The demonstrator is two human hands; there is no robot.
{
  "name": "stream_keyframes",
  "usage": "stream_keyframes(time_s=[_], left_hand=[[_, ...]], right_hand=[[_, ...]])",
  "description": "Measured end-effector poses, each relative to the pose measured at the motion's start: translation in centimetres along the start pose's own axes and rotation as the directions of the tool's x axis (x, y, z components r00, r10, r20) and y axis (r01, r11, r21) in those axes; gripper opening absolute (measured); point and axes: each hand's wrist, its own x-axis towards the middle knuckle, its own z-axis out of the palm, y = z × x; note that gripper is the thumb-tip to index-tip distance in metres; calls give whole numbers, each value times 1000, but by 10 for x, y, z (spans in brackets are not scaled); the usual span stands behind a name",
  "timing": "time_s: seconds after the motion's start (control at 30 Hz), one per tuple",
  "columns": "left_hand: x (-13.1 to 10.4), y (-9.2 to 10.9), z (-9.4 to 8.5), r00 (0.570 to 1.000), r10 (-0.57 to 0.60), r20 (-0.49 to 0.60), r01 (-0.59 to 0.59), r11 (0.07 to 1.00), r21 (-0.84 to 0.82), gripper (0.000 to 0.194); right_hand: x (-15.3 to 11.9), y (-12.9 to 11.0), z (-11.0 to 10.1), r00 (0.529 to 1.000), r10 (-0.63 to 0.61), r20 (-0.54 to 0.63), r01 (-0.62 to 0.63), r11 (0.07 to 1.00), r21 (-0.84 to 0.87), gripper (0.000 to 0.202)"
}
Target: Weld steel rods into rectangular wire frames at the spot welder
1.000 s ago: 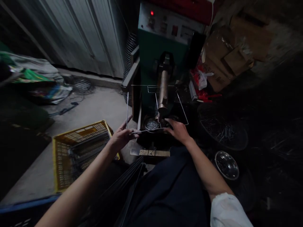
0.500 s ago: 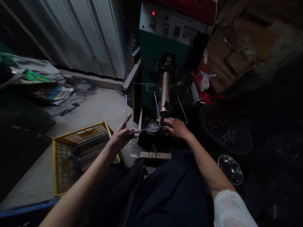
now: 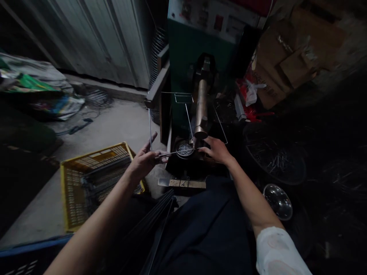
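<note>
A thin metal wire frame [image 3: 150,128] spans the space between my hands, in front of a green machine [image 3: 183,53]. My left hand [image 3: 145,162] grips its near left corner, with the thumb and some fingers stretched out. My right hand [image 3: 216,150] is closed at the near wire, its fingertips just below the thick copper-coloured rod [image 3: 201,103]; whether a small piece is also between them I cannot tell. Under the wire stands a round bowl of small metal bits [image 3: 184,149]. The wire meets the machine's lower tip beside my right fingertips.
A yellow plastic crate [image 3: 64,191] with metal wire parts stands at the left. On the right are a dark basin [image 3: 298,175] with loose metal pieces and a shiny metal bowl [image 3: 277,202]. Cardboard [image 3: 298,72] lies behind them. A wooden strip [image 3: 187,183] crosses before my lap.
The view has tilted down slightly, so the machine sits higher and its red lamp is out of sight. Both hands stay at the wire frame, with little movement of the fingers.
</note>
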Motion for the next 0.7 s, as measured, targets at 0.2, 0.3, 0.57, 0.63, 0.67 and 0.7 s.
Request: stream_keyframes(time_s=[0.2,0.3,0.57,0.63,0.67,0.7], left_hand=[[-3,5,4,999,-33,-17,34,999,43,98],[-3,6,6,999,-35,-12,35,999,23,102],[-2,3,3,999,-36,-6,37,999,19,103],[1,0,1,1000,-25,3,25,1000,11,103],[1,-1,1,1000,-21,1,21,1000,12,103],[0,-2,2,1000,-21,-1,21,1000,14,104]], right_hand=[[1,11,13,992,-46,-117,56,995,87,45],[-2,14,13,988,-50,-145,64,993,95,43],[-20,59,8,754,322,-573,-257,947,194,52],[-19,70,12,720,516,-464,-322,841,436,52],[-17,73,14,722,576,-383,-330,773,541,52],[-16,73,16,726,611,-314,-326,709,626,51]])
